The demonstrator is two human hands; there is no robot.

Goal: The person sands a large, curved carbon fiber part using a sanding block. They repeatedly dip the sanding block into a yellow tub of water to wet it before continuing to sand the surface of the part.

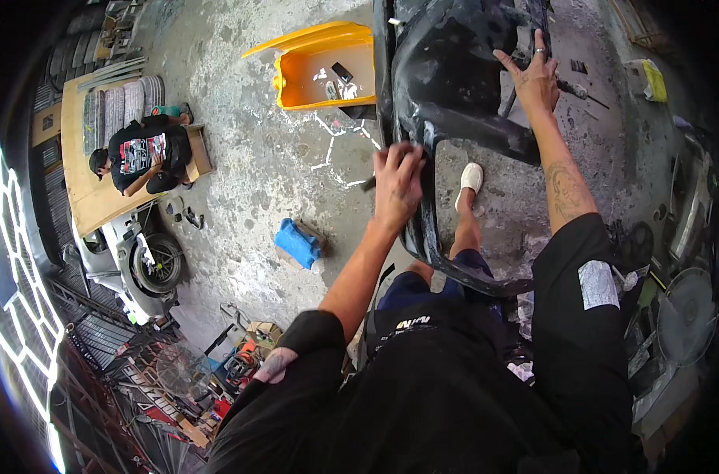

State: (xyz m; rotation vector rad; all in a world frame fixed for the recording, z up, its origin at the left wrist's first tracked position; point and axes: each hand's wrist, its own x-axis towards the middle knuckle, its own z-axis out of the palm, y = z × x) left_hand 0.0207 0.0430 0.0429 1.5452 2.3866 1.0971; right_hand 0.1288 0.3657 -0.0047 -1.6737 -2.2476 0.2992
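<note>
A large black moulded panel with a frame-like rim stands upright in front of me, its surface scuffed and dusty grey in places. My left hand is at its left edge, fingers curled and slightly blurred. Beside the hand a short dark end sticks out; what the fingers hold is mostly hidden. At the panel's right side my right hand rests against the edge, thumb and ringed finger stretched apart. The other fingers are partly hidden.
Left of the panel lies an open yellow bin with a phone and small items inside. A blue cloth bundle is on the concrete. Another person sits at the left, near tyres and a scooter. A fan stands right.
</note>
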